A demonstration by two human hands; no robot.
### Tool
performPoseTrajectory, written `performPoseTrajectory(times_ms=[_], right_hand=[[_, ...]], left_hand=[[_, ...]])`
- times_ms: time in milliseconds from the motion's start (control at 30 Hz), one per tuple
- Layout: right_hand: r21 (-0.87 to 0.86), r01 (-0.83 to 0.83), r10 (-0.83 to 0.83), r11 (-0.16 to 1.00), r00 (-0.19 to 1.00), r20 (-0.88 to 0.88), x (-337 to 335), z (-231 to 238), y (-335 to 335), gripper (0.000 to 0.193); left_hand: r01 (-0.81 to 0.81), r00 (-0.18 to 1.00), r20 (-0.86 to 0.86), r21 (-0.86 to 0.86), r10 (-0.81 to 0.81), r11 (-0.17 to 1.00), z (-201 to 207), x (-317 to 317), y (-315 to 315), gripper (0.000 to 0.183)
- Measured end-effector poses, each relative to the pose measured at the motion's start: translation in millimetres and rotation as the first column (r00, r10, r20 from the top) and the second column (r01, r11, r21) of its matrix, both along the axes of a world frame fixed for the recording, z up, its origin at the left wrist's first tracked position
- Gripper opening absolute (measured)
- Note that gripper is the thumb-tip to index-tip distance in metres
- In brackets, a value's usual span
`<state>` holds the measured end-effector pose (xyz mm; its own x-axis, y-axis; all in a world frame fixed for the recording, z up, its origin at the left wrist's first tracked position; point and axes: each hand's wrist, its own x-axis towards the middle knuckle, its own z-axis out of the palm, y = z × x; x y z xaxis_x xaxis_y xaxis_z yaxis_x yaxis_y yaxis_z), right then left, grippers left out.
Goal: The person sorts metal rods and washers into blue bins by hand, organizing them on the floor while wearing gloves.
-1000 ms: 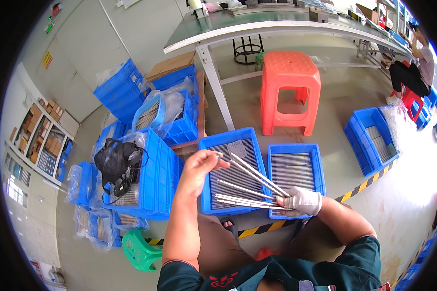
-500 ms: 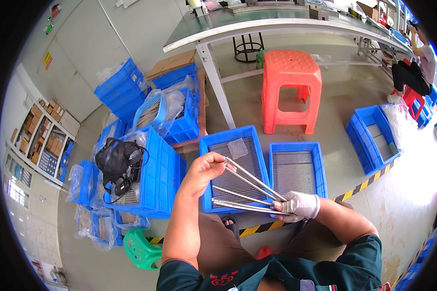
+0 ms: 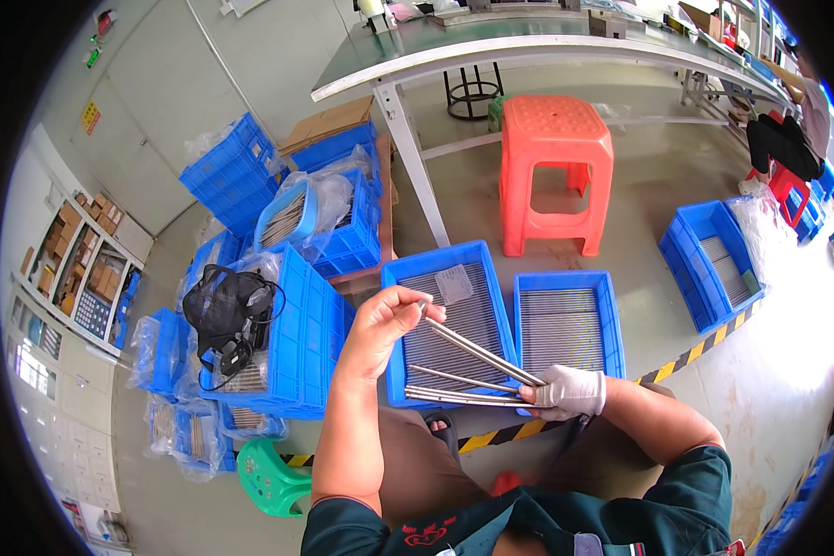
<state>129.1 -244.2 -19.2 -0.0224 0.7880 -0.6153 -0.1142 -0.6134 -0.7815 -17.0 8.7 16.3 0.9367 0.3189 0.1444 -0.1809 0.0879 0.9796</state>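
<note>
My right hand, in a white glove, is closed around one end of several thin metal rods, which fan out to the left. My bare left hand pinches the far end of the uppermost rods between thumb and fingers. The lower rods stick out free below it. Beneath them stands a blue bin with rows of similar rods and a clear bag with a paper slip on top. Beside it, a second blue bin also holds rods in rows.
Stacked blue crates stand at left, a black mesh bag on top. A red stool and a long table are ahead. A green stool is near left, another rod bin at right. A person sits far right.
The upper rods, spread apart before, now lie close together. My left hand has shifted slightly left and its pinch is at the rods' tips. My right hand keeps its grip.
</note>
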Motion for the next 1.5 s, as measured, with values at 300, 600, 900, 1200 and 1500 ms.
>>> performPoseTrajectory(times_ms=[300,600,900,1200,1500], right_hand=[[-0.016,0.004,-0.004,1.000,1.000,0.006,-2.2,-4.2,-0.9,0.045],[0.009,0.013,-0.014,1.000,0.991,0.134,-3.2,-6.5,3.2,0.046],[-0.003,0.153,-0.147,0.988,0.937,-0.317,5.4,-20.0,-4.3,0.037],[0.205,0.313,-0.102,0.927,0.738,-0.667,-8.4,-16.2,21.2,0.028],[0.212,-0.352,-0.049,0.912,0.420,0.906,4.0,-15.1,27.1,0.053]], left_hand=[[0.024,0.999,-0.031,0.009,-0.024,1.000,-5.7,-3.4,-0.5,0.019],[0.033,0.997,-0.065,0.018,-0.032,0.999,-8.6,-0.6,0.5,0.019],[-0.305,0.938,0.081,-0.272,0.337,0.913,-4.8,-4.6,28.5,0.021],[0.214,0.928,-0.224,-0.332,-0.297,0.919,-60.2,33.7,-50.8,0.041],[0.084,0.996,-0.032,0.465,-0.079,0.881,-31.4,43.8,-91.2,0.020]])
